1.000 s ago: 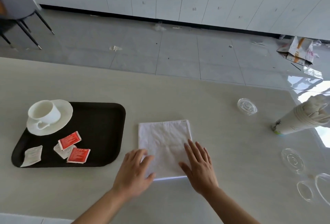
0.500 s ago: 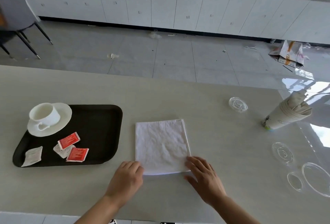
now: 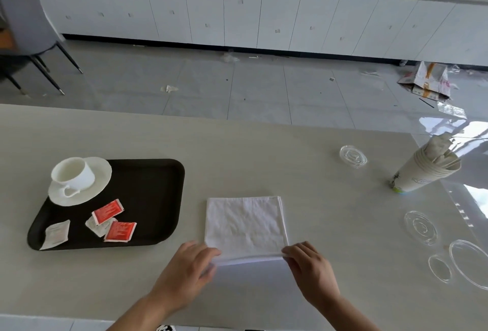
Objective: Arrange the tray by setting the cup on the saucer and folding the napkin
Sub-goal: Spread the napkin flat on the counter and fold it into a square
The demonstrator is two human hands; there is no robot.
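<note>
Left hand [image 3: 186,270] and right hand [image 3: 311,271] each pinch a near corner of the napkin [image 3: 245,226] by the counter's [image 3: 237,156] near edge; sachet [image 3: 107,211] print illegible.

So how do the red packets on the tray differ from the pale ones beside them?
The red packets are bright red with faint print; the pale packets are whitish. Both red packets lie on top, partly covering one pale packet; the other pale packet lies alone near the tray's corner. All are small, flat and squarish.

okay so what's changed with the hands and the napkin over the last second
Both hands slid back off the top of the napkin to its near corners: left hand at the near-left, right hand at the near-right, apparently pinching the edge. Cup, saucer and tray unchanged.
</note>
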